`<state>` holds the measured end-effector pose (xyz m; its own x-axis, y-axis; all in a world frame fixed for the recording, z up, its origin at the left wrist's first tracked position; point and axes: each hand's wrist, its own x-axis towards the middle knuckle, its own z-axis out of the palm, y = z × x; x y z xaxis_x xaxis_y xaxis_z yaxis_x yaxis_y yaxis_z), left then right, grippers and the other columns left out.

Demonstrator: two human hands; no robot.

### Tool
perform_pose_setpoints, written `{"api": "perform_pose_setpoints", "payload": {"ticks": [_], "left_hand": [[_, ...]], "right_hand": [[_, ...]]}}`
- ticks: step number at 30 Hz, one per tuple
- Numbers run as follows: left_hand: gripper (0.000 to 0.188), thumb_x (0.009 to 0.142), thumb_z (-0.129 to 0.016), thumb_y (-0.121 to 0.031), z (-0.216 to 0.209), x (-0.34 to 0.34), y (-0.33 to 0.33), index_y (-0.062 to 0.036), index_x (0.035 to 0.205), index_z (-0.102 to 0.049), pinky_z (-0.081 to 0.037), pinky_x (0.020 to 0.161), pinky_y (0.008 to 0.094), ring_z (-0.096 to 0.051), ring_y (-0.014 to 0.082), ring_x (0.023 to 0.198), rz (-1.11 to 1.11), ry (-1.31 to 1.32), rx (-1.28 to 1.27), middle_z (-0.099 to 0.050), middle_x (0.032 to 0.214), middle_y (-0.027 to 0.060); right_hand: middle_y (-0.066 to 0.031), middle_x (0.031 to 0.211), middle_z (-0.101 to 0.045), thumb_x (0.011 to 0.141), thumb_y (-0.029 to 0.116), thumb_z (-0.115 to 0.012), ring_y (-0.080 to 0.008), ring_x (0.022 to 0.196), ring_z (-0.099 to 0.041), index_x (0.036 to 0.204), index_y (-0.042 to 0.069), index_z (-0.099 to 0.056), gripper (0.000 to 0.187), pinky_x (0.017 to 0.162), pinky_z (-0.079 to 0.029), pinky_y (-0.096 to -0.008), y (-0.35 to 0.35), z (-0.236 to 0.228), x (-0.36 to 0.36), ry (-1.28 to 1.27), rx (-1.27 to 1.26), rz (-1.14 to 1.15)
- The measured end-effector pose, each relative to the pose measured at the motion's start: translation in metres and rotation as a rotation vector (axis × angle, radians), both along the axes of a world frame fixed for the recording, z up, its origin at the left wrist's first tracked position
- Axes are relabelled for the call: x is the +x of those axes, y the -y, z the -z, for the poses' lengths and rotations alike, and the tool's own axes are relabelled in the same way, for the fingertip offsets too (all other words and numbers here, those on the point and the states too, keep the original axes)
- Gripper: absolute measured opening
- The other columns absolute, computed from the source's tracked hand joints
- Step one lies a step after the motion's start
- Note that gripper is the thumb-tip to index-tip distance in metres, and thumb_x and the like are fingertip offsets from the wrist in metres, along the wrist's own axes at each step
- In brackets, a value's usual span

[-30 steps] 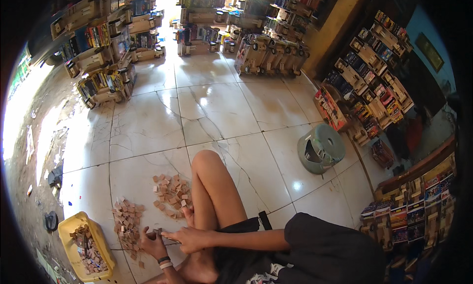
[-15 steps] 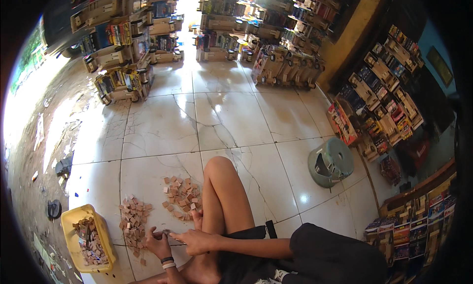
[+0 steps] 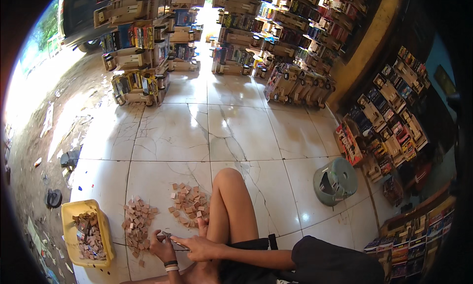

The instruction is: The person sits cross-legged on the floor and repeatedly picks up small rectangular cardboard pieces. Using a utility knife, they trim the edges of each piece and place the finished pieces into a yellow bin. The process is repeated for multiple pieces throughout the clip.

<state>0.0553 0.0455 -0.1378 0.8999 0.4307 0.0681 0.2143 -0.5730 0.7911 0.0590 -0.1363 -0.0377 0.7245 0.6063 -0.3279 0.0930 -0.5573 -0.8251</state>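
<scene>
My left hand (image 3: 163, 249), with bands at the wrist, is closed in a pinch. A small greyish piece (image 3: 166, 234) shows at its fingertips, too small to name. Close against it, my right hand (image 3: 198, 247) is closed too, fingers pointing left toward the piece; what it grips is hidden. Beyond my hands, two loose piles of small square wooden blocks lie on the tiles: a left pile (image 3: 138, 220) and a right pile (image 3: 189, 202) beside my raised knee (image 3: 229, 185).
At the left stands a yellow plastic basin (image 3: 66, 237) holding wooden pieces. A grey-green stool (image 3: 342, 180) is to the right. Stacked wooden toy trucks (image 3: 130, 59) line the back, with more toy vehicles (image 3: 389, 106) along the right wall. A dark sandal (image 3: 53, 198) lies on the dirt.
The view has tilted, so the background sits lower and farther right. Both hands stay together in nearly the same spot, with small shifts of the fingers.
</scene>
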Motion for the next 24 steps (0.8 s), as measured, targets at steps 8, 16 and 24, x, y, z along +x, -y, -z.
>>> {"api": "perform_pose_setpoints", "payload": {"ticks": [8,16,24], "left_hand": [[0.04,0.078,-0.082,0.004,0.006,0.0,-0.001,0.0005,0.117,-0.073,-0.055,0.071,0.0394,-0.071,0.0244,0.068,0.018,0.005,0.037,-0.072,0.073,0.0114],[0.047,0.074,-0.083,0.003,0.006,0.003,-0.006,-0.0008,0.12,-0.074,-0.056,0.074,0.0403,-0.072,0.0249,0.069,0.023,-0.073,0.048,-0.075,0.075,0.0104],[0.041,0.075,-0.084,-0.003,0.016,0.008,-0.017,-0.0071,0.116,-0.076,-0.055,0.075,0.0401,-0.072,0.0239,0.072,0.061,-0.089,0.102,-0.076,0.077,0.009]], "right_hand": [[-0.0279,0.081,-0.069,0.074,0.001,-0.055,-0.0452,0.078,-0.068,0.165,0.001,-0.034,0.093,0.079,-0.052,-0.0509,-0.003,0.008,-0.003,0.035,0.046,0.033],[-0.0312,0.101,-0.072,0.073,0.0,-0.057,-0.0464,0.095,-0.07,0.163,0.0,-0.038,0.092,0.085,-0.053,-0.0528,-0.006,0.011,-0.002,0.014,-0.013,0.034],[-0.0268,0.105,-0.075,0.072,0.006,-0.062,-0.0418,0.103,-0.072,0.162,0.001,-0.04,0.093,0.105,-0.049,-0.0508,-0.001,0.004,0.008,-0.053,-0.084,0.001]]}}
